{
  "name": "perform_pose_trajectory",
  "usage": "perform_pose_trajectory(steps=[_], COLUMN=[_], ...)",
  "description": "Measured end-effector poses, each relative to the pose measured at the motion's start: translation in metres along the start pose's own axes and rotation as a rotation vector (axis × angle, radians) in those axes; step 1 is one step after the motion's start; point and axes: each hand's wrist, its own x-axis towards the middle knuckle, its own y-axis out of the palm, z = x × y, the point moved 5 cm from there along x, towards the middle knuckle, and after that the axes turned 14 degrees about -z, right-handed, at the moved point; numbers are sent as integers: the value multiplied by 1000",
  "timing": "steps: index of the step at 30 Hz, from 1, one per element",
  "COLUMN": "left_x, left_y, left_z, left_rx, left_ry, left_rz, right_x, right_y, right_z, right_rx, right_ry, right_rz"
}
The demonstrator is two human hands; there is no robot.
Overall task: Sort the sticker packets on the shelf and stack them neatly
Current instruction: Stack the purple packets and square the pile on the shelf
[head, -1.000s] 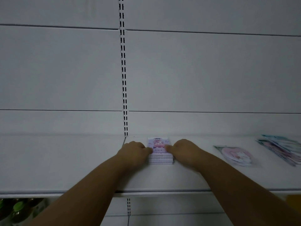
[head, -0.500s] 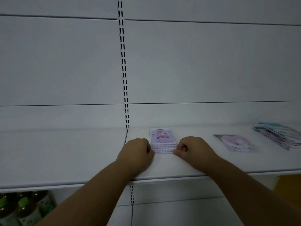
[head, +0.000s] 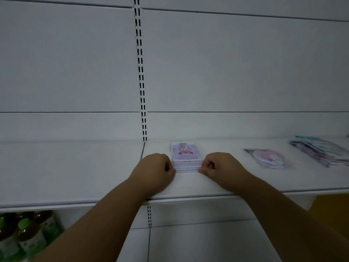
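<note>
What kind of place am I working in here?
Probably a shop aisle: white metal shelf on a slotted upright rail, a stack of purple sticker packets between the left hand and right hand, and green-capped drink bottles below.

1. A single head-worn camera looks forward and slightly down at a white shelf [head: 75, 167] from close, about arm's reach.
2. It faces the slotted back panel [head: 226, 63] squarely.
3. Its lower edge takes in bottles [head: 24, 235] on what seems a lower tier, dim and blurred.
4. No second view overlaps.
</note>
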Motion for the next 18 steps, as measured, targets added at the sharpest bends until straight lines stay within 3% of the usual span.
perform_pose_trajectory(steps=[8, 14, 18], left_x=[0, 0, 0], left_y=[-1, -3, -3], left_z=[-1, 0, 0], left_rx=[15, -36, -1], left_ry=[10, -44, -12], left_rz=[11, -65, -82], right_x=[-1, -2, -2], right_y=[-1, -7, -5], right_z=[0, -1, 4], right_rx=[23, 39, 45], right_ry=[-46, -58, -98], right_rz=[32, -84, -69])
